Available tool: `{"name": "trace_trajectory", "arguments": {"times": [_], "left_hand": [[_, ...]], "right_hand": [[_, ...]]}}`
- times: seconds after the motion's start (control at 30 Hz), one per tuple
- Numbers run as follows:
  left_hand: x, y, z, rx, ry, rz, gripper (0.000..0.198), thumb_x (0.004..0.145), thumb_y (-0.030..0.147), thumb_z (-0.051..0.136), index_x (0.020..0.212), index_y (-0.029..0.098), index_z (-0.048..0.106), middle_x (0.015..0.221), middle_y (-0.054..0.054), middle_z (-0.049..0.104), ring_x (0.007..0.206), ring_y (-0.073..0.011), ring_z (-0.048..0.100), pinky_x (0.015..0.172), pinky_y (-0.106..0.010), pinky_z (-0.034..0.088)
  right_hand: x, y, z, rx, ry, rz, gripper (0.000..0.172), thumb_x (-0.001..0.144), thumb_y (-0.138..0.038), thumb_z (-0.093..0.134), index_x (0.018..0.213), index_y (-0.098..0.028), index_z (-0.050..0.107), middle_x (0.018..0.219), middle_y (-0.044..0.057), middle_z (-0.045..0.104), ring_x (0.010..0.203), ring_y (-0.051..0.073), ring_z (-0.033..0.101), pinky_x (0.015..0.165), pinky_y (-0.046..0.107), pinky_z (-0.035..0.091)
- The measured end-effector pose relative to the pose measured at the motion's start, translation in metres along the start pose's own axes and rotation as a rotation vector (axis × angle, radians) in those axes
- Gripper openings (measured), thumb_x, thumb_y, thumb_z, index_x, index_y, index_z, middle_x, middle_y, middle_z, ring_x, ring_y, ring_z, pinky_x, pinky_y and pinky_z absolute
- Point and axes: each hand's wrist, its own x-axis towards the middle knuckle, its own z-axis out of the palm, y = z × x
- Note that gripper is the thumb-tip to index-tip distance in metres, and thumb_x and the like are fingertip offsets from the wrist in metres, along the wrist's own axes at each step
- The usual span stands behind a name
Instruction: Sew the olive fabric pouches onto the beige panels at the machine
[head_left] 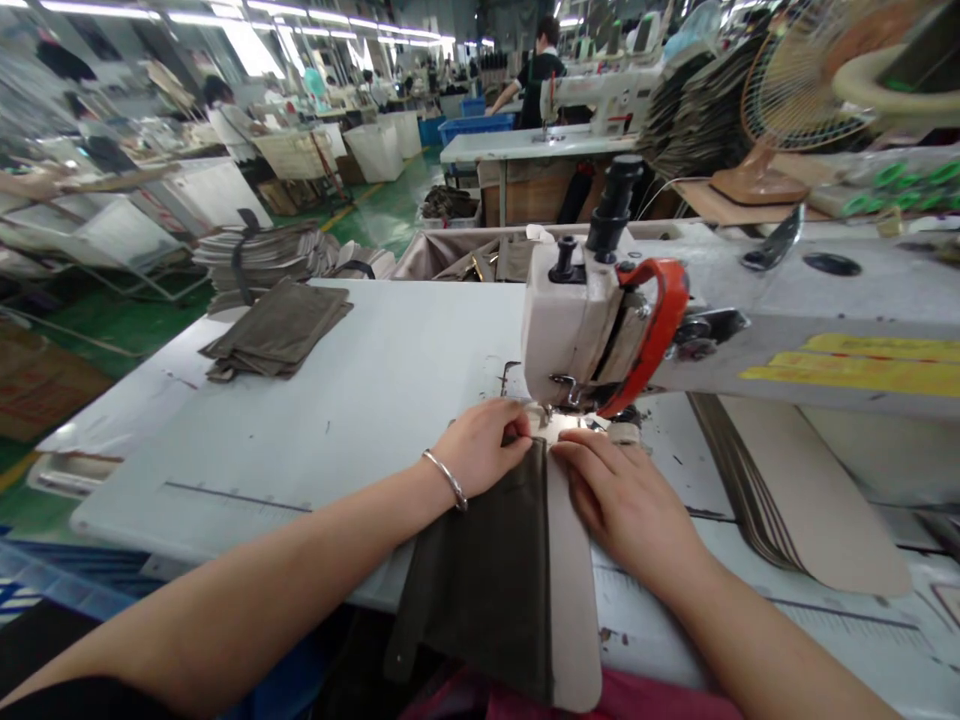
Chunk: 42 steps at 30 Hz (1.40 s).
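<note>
A dark olive fabric piece (484,585) lies against a beige rounded panel (574,600), both hanging over the table's front edge. Their far ends reach the needle area of the sewing machine (555,325), where a light shines. My left hand (487,445), with a silver bangle at the wrist, pinches the top edge of the dark fabric just left of the presser foot. Flat on the beige panel's far end, my right hand (626,495) rests with fingers stretched toward the needle. The needle itself is hidden behind the machine head and fingers.
Folded dark fabric pieces (281,325) lie at the table's left. Fanned beige panels (817,500) sit under the machine arm at right. An orange-red lever guard (652,330) fronts the machine head. A fan (787,100) and stacked fabric (701,105) stand behind; people work farther back.
</note>
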Motion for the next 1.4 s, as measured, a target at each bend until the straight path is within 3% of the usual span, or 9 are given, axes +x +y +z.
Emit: {"name": "trace_trajectory", "arguments": {"times": [0.47, 0.63, 0.73, 0.9, 1.03, 1.4], "left_hand": [[-0.004, 0.003, -0.001, -0.01, -0.009, -0.017, 0.004, 0.079, 0.013, 0.058, 0.078, 0.017, 0.058, 0.08, -0.001, 0.056, 0.075, -0.0147, 0.053, 0.066, -0.026, 0.043], [-0.005, 0.003, 0.001, 0.013, -0.004, 0.012, 0.006, 0.08, 0.013, 0.056, 0.076, 0.017, 0.056, 0.082, -0.001, 0.055, 0.076, -0.0146, 0.053, 0.068, -0.025, 0.043], [-0.003, 0.006, -0.001, 0.091, -0.02, 0.02, 0.008, 0.082, 0.015, 0.055, 0.074, 0.018, 0.055, 0.081, -0.001, 0.056, 0.074, -0.0147, 0.053, 0.066, -0.026, 0.043], [0.004, 0.01, -0.008, 0.269, -0.043, 0.101, 0.013, 0.086, 0.024, 0.055, 0.075, 0.019, 0.058, 0.081, -0.002, 0.059, 0.078, -0.0185, 0.057, 0.07, -0.029, 0.044], [0.01, 0.01, -0.006, 0.258, -0.044, 0.123, 0.012, 0.086, 0.026, 0.057, 0.077, 0.019, 0.061, 0.083, -0.001, 0.062, 0.077, -0.0176, 0.059, 0.068, -0.028, 0.044], [0.015, 0.008, 0.009, 0.226, 0.037, -0.004, 0.011, 0.084, 0.022, 0.055, 0.077, 0.018, 0.063, 0.081, -0.003, 0.062, 0.07, -0.0157, 0.057, 0.064, -0.027, 0.043]], "right_hand": [[0.001, 0.001, -0.002, -0.03, -0.085, -0.001, 0.043, 0.094, -0.018, 0.044, 0.137, -0.023, 0.045, 0.136, 0.007, 0.045, 0.115, 0.03, 0.046, 0.093, 0.046, 0.041], [0.004, 0.001, 0.002, -0.045, -0.089, 0.022, 0.052, 0.092, -0.015, 0.046, 0.143, -0.017, 0.037, 0.139, 0.01, 0.043, 0.12, 0.03, 0.042, 0.099, 0.046, 0.038], [0.002, 0.001, 0.002, -0.028, -0.069, 0.012, 0.048, 0.093, -0.016, 0.044, 0.141, -0.016, 0.04, 0.138, 0.01, 0.044, 0.118, 0.029, 0.044, 0.097, 0.046, 0.04], [-0.001, 0.003, 0.0, -0.024, -0.088, -0.012, 0.039, 0.096, -0.022, 0.044, 0.134, -0.026, 0.048, 0.136, 0.007, 0.046, 0.114, 0.03, 0.047, 0.088, 0.045, 0.044], [-0.001, 0.004, 0.0, -0.016, -0.083, -0.014, 0.04, 0.096, -0.023, 0.044, 0.136, -0.026, 0.047, 0.136, 0.008, 0.046, 0.112, 0.03, 0.049, 0.086, 0.045, 0.045], [-0.001, 0.003, -0.001, -0.028, -0.081, -0.017, 0.041, 0.095, -0.02, 0.045, 0.136, -0.024, 0.046, 0.134, 0.007, 0.048, 0.11, 0.03, 0.048, 0.084, 0.044, 0.043]]}}
